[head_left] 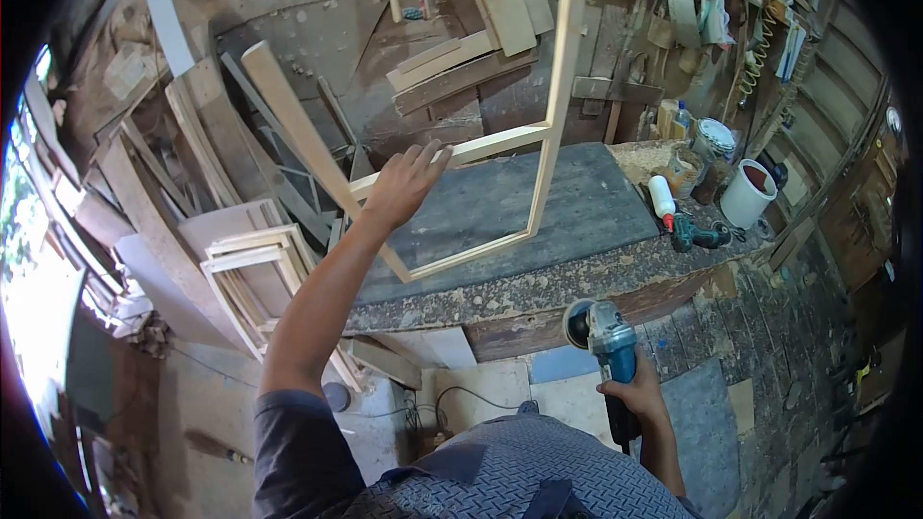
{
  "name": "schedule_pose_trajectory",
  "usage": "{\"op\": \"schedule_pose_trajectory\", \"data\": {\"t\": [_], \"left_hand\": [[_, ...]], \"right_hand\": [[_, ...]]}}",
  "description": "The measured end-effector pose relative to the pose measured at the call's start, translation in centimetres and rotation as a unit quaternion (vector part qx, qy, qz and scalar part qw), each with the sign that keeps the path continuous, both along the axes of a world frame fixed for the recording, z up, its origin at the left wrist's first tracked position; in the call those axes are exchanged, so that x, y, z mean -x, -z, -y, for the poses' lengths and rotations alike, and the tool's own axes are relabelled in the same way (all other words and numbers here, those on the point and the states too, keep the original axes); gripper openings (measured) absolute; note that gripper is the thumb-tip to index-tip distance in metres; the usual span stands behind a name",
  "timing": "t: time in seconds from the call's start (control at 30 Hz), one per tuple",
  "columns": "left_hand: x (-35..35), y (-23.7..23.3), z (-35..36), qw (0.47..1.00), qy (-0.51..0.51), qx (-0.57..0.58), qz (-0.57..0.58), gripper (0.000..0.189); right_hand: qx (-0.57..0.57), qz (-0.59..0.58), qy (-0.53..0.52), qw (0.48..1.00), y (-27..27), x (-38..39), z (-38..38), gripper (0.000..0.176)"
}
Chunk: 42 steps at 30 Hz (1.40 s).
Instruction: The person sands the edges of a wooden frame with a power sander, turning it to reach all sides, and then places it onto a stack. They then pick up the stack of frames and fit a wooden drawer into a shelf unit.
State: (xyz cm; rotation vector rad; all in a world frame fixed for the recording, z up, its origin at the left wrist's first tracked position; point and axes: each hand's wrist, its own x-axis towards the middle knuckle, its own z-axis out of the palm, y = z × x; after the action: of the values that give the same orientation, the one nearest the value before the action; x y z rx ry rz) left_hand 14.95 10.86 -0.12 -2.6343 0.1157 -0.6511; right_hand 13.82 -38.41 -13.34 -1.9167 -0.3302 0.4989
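Frame [500, 140] of pale wood stands over the left and middle part of the table [510, 296], its short bottom rail on the dark sheet [577, 192], close to the front edge. Two long posts rise from that rail and, in this view, reach past the table's far edge; a crossbar joins them partway up. The left hand [402, 187] is on the crossbar, between the posts and nearer the left one. Its fingers [433, 154] lie over the bar, slightly apart — whether they close underneath cannot be told.

The right hand [639, 389] is wrapped around the body of an angle grinder [615, 341], fingers clamped on it, in front of the table's front edge and well apart from the frame. The grinder's head points toward the table, its round disc [578, 324] on the left side.

Near the table's right end are a white bottle [661, 195] with a red tip, a green and black drill [707, 234] just beside it, and a white bucket [748, 197] — with a lidded tub [713, 137] behind. More wooden frames [255, 255] lean together off the table's left end.
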Motion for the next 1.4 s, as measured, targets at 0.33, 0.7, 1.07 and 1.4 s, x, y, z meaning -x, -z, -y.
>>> {"op": "schedule_pose_trajectory", "data": {"t": [0.33, 0.7, 1.07, 1.4], "left_hand": [[-10.3, -0.3, 4.0, 0.989, 0.118, -0.066, 0.063, 0.046], [-6.3, -0.4, 0.7, 0.993, 0.088, -0.065, 0.039, 0.048], [7.9, 17.6, -3.8, 0.724, -0.123, 0.557, 0.388, 0.064], [4.6, 12.9, -7.2, 0.774, -0.043, 0.562, 0.289, 0.023]], "right_hand": [[-0.045, -0.065, 0.041, 0.996, 2.7, -3.9, 2.9, 0.077], [-0.018, -0.064, 0.035, 0.997, 2.5, -6.0, 0.3, 0.076], [-0.029, -0.086, 0.049, 0.995, 1.2, -5.4, -5.0, 0.073], [-0.021, -0.025, 0.056, 0.998, 1.8, -4.4, -6.9, 0.069]]}}
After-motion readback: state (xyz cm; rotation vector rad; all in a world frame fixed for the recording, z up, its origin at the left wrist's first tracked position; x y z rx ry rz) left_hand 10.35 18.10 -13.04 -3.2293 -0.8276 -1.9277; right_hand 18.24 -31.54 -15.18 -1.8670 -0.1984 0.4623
